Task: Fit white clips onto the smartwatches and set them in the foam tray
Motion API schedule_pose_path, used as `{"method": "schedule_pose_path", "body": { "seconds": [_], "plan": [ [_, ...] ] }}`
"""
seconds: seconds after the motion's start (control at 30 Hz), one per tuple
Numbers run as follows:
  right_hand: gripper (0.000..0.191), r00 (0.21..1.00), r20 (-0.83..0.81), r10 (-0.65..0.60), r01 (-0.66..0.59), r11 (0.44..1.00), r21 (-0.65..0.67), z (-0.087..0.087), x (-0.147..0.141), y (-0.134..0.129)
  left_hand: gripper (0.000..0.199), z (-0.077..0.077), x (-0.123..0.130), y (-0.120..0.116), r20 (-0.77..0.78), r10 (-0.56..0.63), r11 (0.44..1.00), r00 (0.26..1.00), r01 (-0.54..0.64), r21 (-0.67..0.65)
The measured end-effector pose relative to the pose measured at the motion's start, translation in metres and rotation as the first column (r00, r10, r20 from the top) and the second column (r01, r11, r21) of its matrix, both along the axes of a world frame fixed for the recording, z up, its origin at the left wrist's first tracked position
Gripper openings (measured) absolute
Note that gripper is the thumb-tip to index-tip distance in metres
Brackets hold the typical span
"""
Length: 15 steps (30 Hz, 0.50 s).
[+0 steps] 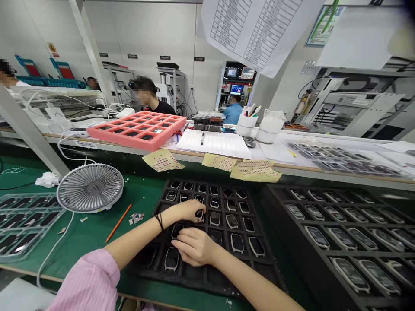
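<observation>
Left hand [190, 211]: closed on a dark watch [199, 213], held at eleven o'clock of the black tray's [194, 283] centre.
Right hand [196, 247]: curled at six o'clock from the left; grip cannot be told.
Fan [92, 188]: placed at the tray's ten o'clock.

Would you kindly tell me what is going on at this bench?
A person works over a black rectangular foam tray of rounded, dark-faced watch-like pieces. The left hand is on a small dark piece; whether it is lifted is hard to tell. The right hand is close to another dark-faced piece. A second black foam tray of similar pieces stands to the right.
</observation>
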State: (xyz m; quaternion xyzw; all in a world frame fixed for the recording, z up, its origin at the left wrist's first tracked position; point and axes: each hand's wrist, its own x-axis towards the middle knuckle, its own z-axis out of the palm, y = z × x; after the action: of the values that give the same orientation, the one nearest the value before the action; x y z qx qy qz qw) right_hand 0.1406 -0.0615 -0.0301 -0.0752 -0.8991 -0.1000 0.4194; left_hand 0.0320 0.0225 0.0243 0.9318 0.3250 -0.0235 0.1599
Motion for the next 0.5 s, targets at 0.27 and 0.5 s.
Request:
{"method": "schedule_pose_path", "body": {
  "seconds": [0.27, 0.5],
  "plan": [
    [0.031, 0.995, 0.091, -0.035, 0.041, 0.996, -0.073, -0.006, 0.003, 0.002, 0.047, -0.007, 0.009, -0.009, -0.018, 0.098, 0.994, 0.995, -0.097, 0.050],
    [0.026, 0.995, 0.091, -0.050, 0.054, 0.998, -0.044, -0.004, 0.002, 0.002, 0.044, -0.014, 0.015, -0.012, 0.031, 0.193, 0.979, 0.981, -0.195, 0.058]
  ]
}}
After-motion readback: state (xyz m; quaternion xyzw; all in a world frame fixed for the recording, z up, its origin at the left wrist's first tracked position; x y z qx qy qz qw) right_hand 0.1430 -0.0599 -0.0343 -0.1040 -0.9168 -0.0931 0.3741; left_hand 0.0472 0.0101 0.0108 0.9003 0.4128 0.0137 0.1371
